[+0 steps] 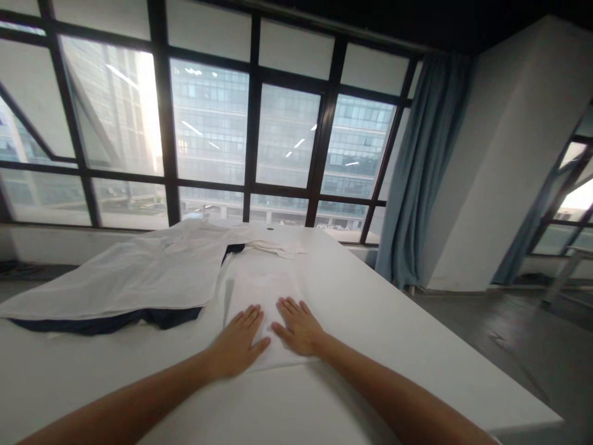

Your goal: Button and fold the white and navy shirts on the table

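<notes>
A white folded garment (266, 287) lies flat on the white table in front of me. My left hand (241, 341) rests palm down on its near left part, fingers stretched out and thumb pointing inward. On the near right part lies my right hand (299, 327), also flat with its fingers spread. The two thumbs point toward each other with a small gap between them. Whether the garment is a shirt, I cannot tell from its folded form.
Left of the folded piece, white shirts (152, 272) lie spread in a pile with dark navy cloth (115, 321) under them. The white table (380, 346) has its right edge beside a grey floor (500, 346). Windows and a blue curtain (421, 167) stand behind.
</notes>
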Action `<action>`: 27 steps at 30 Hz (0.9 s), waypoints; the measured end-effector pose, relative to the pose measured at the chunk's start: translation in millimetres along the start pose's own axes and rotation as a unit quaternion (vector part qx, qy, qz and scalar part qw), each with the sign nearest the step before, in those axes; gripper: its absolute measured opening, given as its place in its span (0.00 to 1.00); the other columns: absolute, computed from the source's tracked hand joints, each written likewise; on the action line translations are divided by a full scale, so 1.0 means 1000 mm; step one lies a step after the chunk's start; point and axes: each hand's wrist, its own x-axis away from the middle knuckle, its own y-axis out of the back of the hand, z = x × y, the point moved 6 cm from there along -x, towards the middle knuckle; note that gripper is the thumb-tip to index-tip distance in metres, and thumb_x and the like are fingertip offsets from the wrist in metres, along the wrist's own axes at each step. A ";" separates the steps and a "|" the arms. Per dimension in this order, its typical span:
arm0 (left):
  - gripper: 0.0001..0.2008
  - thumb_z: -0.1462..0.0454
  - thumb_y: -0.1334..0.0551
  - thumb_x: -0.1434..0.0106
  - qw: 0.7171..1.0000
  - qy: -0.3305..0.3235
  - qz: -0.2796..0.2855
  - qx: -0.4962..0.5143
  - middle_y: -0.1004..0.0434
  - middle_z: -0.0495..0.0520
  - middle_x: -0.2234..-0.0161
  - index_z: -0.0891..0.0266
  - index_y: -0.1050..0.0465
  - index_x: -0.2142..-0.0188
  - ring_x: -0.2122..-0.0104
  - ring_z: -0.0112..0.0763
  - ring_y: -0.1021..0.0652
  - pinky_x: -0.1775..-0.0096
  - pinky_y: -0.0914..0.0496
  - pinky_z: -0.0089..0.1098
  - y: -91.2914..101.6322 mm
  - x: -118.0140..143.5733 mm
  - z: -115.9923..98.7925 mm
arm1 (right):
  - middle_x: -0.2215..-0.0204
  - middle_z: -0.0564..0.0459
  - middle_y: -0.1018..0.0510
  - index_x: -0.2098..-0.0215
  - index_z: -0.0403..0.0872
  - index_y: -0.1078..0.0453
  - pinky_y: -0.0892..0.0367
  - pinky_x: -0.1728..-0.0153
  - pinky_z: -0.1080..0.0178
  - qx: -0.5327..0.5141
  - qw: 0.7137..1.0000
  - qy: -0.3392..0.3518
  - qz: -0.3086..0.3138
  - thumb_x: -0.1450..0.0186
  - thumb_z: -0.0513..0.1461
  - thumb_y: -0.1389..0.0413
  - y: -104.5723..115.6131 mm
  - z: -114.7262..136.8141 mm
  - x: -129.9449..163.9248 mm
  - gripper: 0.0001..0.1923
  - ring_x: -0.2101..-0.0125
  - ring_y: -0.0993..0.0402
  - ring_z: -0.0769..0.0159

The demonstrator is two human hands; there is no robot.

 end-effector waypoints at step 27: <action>0.28 0.54 0.58 0.30 0.991 0.115 0.016 -0.068 0.49 0.66 0.35 0.69 0.44 0.37 0.35 0.43 0.46 0.39 0.47 0.45 -0.002 -0.099 0.090 | 0.33 0.42 0.56 0.32 0.40 0.55 0.62 0.38 0.45 0.001 0.994 -0.105 0.004 0.31 0.55 0.67 0.005 -0.052 -0.103 0.37 0.34 0.63 0.55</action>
